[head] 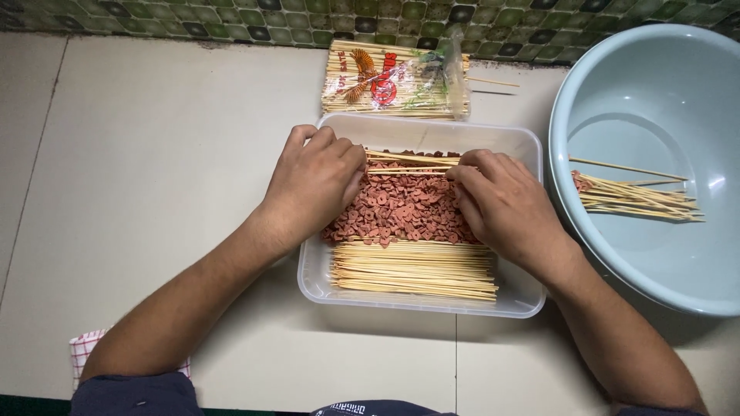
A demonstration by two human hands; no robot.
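Bamboo skewers point(408, 163), thin and pale, run sideways between the two hands above a clear plastic tub point(420, 137). The left hand point(312, 185) lies palm down with the wrist bent inward, its fingers curled and pinched round the left ends of these few sticks. The right hand point(505, 204) mirrors it from the other side, knuckles up, fingertips pressed together on the same sticks near their right ends. Both forearms angle in from the lower corners and cross the tub's rim.

Beneath the held sticks, the tub is filled with small reddish-brown meat pieces point(401, 212), chunky and some ring-shaped, heaped loosely. A neat layer of bare skewers point(416, 270) lies along the tub's near wall. To the right sits a smooth, round, pale blue basin point(655, 77) with a bundle of loaded skewers point(632, 199) inside. Behind the tub rests a shiny plastic packet of skewers point(393, 81) on the matte cream counter point(154, 154), which meets a green tiled wall point(231, 19).
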